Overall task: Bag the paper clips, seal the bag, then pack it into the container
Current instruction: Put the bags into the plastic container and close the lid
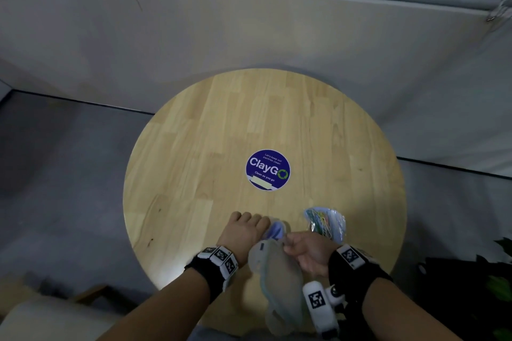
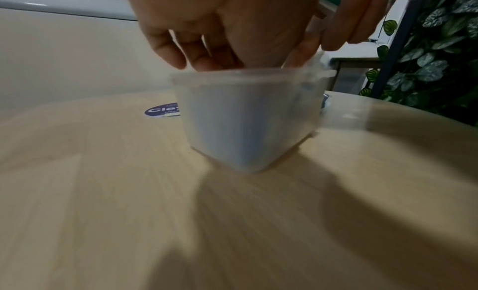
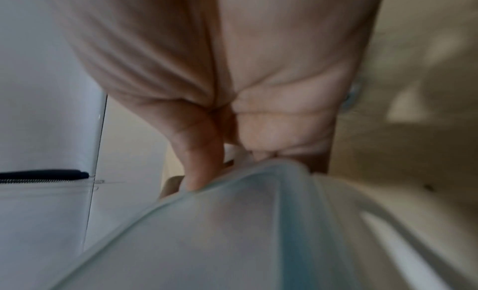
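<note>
A clear bag of coloured paper clips [image 1: 325, 223] lies on the round wooden table [image 1: 194, 174], near its front edge. To its left stands a small translucent container [image 1: 274, 231], seen close up as a square tub [image 2: 245, 118] in the left wrist view. My left hand [image 1: 266, 225] reaches down from above, and its curled fingers [image 2: 181, 55] hold the tub's rim. My right hand [image 1: 288, 243] pinches one end of a translucent lid [image 1: 277, 285] with a blue-green seal, tilted just in front of the tub. The lid [image 3: 232, 223] fills the right wrist view, held between thumb and fingers [image 3: 201, 161].
A round blue ClayGo sticker [image 1: 268, 170] marks the table's middle. Bare wood stretches left and beyond it. A pale wall [image 1: 249, 36] stands behind the table, and green plant leaves [image 2: 434, 49] are at the right side.
</note>
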Demonstrator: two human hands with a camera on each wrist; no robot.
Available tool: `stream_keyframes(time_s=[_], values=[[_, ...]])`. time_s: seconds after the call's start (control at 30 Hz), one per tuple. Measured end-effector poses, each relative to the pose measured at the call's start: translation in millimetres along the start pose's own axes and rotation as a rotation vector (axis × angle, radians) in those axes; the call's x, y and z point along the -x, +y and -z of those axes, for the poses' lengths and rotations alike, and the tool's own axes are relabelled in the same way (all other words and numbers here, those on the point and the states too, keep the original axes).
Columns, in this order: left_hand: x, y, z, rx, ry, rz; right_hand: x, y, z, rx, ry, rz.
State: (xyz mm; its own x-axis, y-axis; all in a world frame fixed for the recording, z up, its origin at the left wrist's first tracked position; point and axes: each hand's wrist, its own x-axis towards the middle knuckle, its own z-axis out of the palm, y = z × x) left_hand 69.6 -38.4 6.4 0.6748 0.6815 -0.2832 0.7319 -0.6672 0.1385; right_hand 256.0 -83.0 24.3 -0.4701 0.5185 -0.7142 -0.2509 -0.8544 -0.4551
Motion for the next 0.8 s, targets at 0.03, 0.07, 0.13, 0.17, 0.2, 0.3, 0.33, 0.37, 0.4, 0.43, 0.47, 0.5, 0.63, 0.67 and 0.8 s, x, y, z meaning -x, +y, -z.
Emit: stream_keyframes(time_s=[0.03,0.07,0.13,0.17,0.2,0.3,0.33,0.37,0.4,0.43,0.47,0.5,0.63,0.67,0.8], values=[[3,-2,-6,0.038,0.059,-0.011,-2,-2,-2,0.028,0.006,-0.023],[8,-5,-8,0.059,0.112,-0.011,-4,-4,-5,0.052,0.02,-0.037],[16,-14,-10,0.076,0.174,0.006,-8,-5,-11,0.114,0.086,-0.04],[19,-18,-10,0.088,0.181,0.023,-8,-5,-14,0.137,0.121,-0.031],[23,-22,-10,0.104,0.16,0.047,-10,-4,-15,0.145,0.157,-0.012],[27,-27,-10,0.176,0.128,0.089,-9,-1,-9,0.057,0.224,0.088],[27,-27,-10,0.202,0.128,0.103,-9,-1,-6,-0.013,0.243,0.136],[26,-27,-10,0.23,0.147,0.123,-7,-1,-2,-0.056,0.295,0.173],[25,-28,-12,0.257,0.166,0.142,-7,-1,1,-0.068,0.363,0.218],[24,-30,-13,0.286,0.162,0.16,-8,0,3,-0.035,0.444,0.239],[25,-31,-14,0.307,0.147,0.176,-11,3,6,0.001,0.52,0.251],[25,-31,-13,0.323,0.151,0.188,-12,4,7,0.08,0.605,0.245],[24,-24,-22,0.509,0.12,0.288,-26,14,9,0.51,0.805,0.199],[26,-23,-24,0.601,0.139,0.344,-27,13,7,0.531,0.847,0.199],[29,-22,-23,0.879,0.297,0.506,-21,3,-8,0.587,0.953,0.209]])
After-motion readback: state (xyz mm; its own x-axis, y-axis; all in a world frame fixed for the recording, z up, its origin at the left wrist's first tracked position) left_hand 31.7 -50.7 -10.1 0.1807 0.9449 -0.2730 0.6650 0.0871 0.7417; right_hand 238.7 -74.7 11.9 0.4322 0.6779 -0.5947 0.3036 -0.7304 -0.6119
